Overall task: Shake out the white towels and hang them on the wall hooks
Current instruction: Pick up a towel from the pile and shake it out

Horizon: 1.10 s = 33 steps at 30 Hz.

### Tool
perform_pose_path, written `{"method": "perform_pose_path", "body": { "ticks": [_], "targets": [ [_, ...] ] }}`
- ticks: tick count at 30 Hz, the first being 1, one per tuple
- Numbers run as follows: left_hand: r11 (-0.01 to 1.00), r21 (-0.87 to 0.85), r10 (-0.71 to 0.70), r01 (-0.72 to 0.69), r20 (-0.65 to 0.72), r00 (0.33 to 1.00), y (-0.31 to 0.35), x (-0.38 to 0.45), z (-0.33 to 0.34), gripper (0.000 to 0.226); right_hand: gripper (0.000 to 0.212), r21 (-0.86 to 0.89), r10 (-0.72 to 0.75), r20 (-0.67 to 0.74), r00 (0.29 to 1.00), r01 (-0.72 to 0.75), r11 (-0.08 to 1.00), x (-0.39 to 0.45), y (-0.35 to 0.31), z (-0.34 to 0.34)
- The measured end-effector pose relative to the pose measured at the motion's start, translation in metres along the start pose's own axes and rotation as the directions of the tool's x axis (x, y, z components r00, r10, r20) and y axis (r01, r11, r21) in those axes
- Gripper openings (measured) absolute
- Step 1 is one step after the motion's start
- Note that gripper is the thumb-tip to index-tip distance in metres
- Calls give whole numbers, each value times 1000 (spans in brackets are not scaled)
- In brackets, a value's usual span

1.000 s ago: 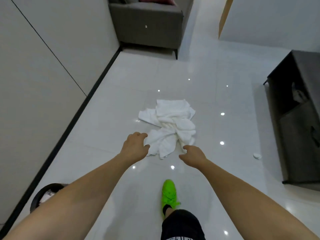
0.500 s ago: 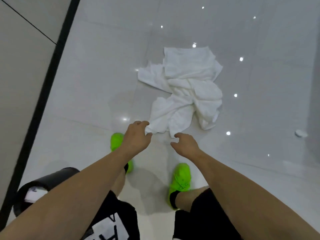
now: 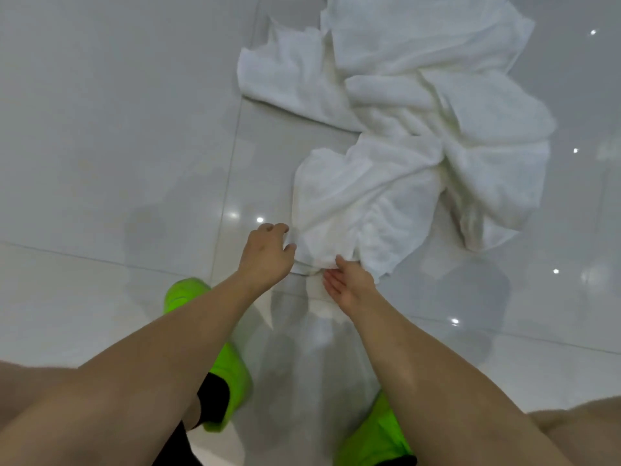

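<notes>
The glossy tiled floor (image 3: 117,146) carries crumpled white towels (image 3: 413,136), heaped just beyond both hands. Left hand (image 3: 268,255) fingers curl loosely, touching the near edge; right hand (image 3: 349,284) fingers spread open beside it. No writing is readable.

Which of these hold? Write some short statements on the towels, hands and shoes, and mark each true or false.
1. The white towels lie crumpled on the tiled floor. True.
2. The left hand holds a towel high in the air. False: it is down at the pile's near edge.
3. The right hand is at the towels' near edge, palm open. True.
4. The shoes are red. False: they are bright green.
</notes>
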<state>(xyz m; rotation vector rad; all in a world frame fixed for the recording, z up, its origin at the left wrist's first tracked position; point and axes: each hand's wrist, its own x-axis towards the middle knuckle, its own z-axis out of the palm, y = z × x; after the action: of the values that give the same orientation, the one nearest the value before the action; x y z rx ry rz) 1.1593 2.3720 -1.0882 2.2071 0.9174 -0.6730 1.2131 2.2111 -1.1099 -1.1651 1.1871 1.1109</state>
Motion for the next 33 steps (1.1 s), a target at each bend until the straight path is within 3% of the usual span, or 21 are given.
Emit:
{"method": "perform_pose_path", "body": {
  "ticks": [4,10,16,21,25,29,33],
  "targets": [
    [1000,20,18,-18,3,1000,11,9,-3,46,33,137,-68,-115,991,83,987,-10,-6,6],
    [994,47,93,-95,54,994,66,-56,-67,49,22,66,-244,-155,957,256,964,-117,-42,14],
    [984,9,177,-177,-29,984,171,-171,-187,44,16,-96,-441,52,896,444,891,-321,-102,12],
    [946,68,322,-317,-66,944,301,-274,-290,45,22,-304,-594,176,785,618,725,-510,-160,-16],
    [874,117,480,-471,-58,876,431,-348,-359,50,13,-352,-710,223,668,734,580,-643,-207,-68],
    [734,75,663,-675,136,736,558,-429,-398,59,26,-324,-816,243,525,837,442,-758,-254,-149],
    [611,39,780,-790,135,610,663,-503,-404,37,26,-296,-908,192,374,904,309,-849,-279,-246]
  ]
}}
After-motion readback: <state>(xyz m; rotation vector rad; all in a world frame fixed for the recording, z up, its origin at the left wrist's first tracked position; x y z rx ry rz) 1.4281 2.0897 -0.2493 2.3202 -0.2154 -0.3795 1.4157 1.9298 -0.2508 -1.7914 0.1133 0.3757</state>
